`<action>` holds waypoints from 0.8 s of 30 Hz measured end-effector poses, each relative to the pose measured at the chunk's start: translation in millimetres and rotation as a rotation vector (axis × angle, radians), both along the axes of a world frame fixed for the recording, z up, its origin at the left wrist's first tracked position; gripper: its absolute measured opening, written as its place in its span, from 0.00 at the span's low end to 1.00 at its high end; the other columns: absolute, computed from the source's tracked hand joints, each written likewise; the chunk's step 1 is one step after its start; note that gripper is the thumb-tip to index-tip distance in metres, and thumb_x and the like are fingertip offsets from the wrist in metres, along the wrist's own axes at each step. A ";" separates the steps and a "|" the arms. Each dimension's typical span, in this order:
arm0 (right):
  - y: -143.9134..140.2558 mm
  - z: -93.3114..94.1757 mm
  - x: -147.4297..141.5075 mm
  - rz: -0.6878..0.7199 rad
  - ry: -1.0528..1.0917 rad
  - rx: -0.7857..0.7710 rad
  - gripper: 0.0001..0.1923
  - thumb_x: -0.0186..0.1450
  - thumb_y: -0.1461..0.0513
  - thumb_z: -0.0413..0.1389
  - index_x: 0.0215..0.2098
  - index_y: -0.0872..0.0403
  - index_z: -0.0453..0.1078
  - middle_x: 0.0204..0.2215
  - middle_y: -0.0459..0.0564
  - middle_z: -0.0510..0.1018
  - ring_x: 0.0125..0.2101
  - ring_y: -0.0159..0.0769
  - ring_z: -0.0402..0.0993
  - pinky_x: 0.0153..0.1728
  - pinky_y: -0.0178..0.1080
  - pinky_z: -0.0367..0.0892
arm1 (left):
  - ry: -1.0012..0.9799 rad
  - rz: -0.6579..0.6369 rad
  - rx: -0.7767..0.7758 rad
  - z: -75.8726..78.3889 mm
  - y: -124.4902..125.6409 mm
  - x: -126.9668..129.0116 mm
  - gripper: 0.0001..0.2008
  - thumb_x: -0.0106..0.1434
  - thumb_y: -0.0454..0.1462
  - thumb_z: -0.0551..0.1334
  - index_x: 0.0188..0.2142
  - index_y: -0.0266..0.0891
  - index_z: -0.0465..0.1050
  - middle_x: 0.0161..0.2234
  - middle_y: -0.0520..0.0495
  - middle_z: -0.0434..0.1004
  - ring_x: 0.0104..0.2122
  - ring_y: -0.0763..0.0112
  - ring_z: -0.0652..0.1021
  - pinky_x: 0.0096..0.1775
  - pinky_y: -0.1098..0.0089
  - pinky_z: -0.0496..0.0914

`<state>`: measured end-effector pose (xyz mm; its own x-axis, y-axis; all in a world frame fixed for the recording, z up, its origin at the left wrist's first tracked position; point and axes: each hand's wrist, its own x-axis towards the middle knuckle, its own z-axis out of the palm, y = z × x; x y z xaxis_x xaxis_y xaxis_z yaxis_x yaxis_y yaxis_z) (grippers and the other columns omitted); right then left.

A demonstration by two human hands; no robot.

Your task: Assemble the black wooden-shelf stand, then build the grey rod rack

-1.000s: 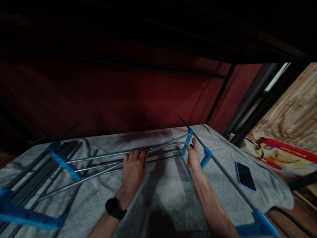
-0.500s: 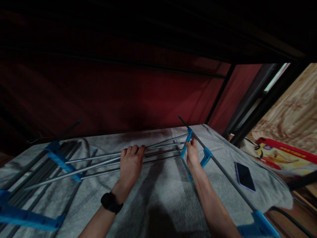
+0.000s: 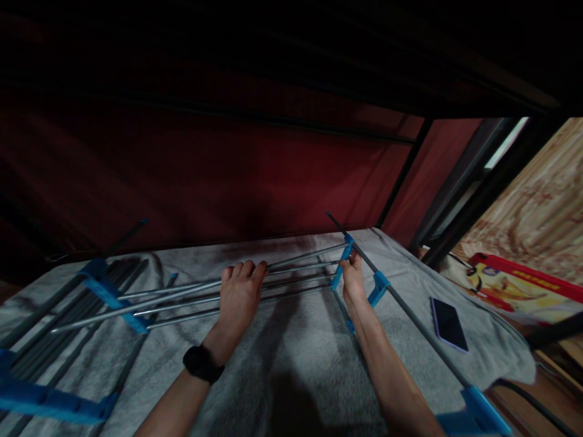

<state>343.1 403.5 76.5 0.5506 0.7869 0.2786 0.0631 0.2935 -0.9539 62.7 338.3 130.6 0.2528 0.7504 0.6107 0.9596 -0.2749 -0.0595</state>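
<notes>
My left hand (image 3: pixel 241 292), with a black watch on its wrist, is closed over a grey metal tube (image 3: pixel 177 294) in a bundle running across the middle. Several tubes span from a blue plastic bracket (image 3: pixel 116 298) on the left to another blue bracket (image 3: pixel 337 277) on the right. Pinched around that right bracket, near a tube's end, is my right hand (image 3: pixel 353 280); its fingertips are partly hidden behind the bracket. One tube slants, its left end lying beyond the left bracket. The right bracket joins a long grey side pole (image 3: pixel 419 325).
Everything lies on a grey blanket (image 3: pixel 314 364). More grey tubes (image 3: pixel 59 325) lie at the left beside a large blue bracket (image 3: pixel 54 400). A phone (image 3: pixel 449 325) rests right of the side pole. Beyond it is a red and yellow package (image 3: pixel 523 288). Dark metal frame bars (image 3: pixel 403 173) rise behind.
The slanting tube's left end has shifted a little right and away from me. My left hand has barely moved; my right hand stays at the bracket.
</notes>
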 end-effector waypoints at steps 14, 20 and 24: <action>-1.7 6.8 -0.6 -0.026 0.047 -0.058 0.32 0.51 0.58 0.54 0.55 0.49 0.65 0.54 0.52 0.70 0.53 0.42 0.64 0.59 0.45 0.56 | 0.009 -0.018 -0.012 0.7 6.0 -3.2 0.16 0.72 0.40 0.52 0.52 0.40 0.74 0.36 0.41 0.76 0.39 0.54 0.73 0.40 0.58 0.60; -1.9 7.5 -0.7 -0.031 0.025 -0.056 0.31 0.51 0.59 0.53 0.55 0.48 0.65 0.52 0.50 0.72 0.52 0.42 0.66 0.57 0.44 0.58 | 0.025 -0.016 -0.025 0.9 7.1 -3.6 0.16 0.72 0.41 0.52 0.52 0.42 0.74 0.37 0.42 0.76 0.39 0.55 0.73 0.40 0.58 0.59; -1.1 7.7 0.7 -0.011 0.015 -0.042 0.33 0.51 0.59 0.53 0.56 0.47 0.65 0.53 0.50 0.72 0.52 0.41 0.67 0.56 0.44 0.59 | 0.021 -0.028 -0.025 3.1 9.1 -3.7 0.16 0.72 0.40 0.52 0.52 0.40 0.74 0.37 0.41 0.76 0.39 0.54 0.72 0.40 0.58 0.59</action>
<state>343.8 402.4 84.3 0.5633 0.7915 0.2372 0.0521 0.2525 -0.9662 59.0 347.4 133.7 0.2863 0.7577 0.5865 0.9502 -0.3031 -0.0723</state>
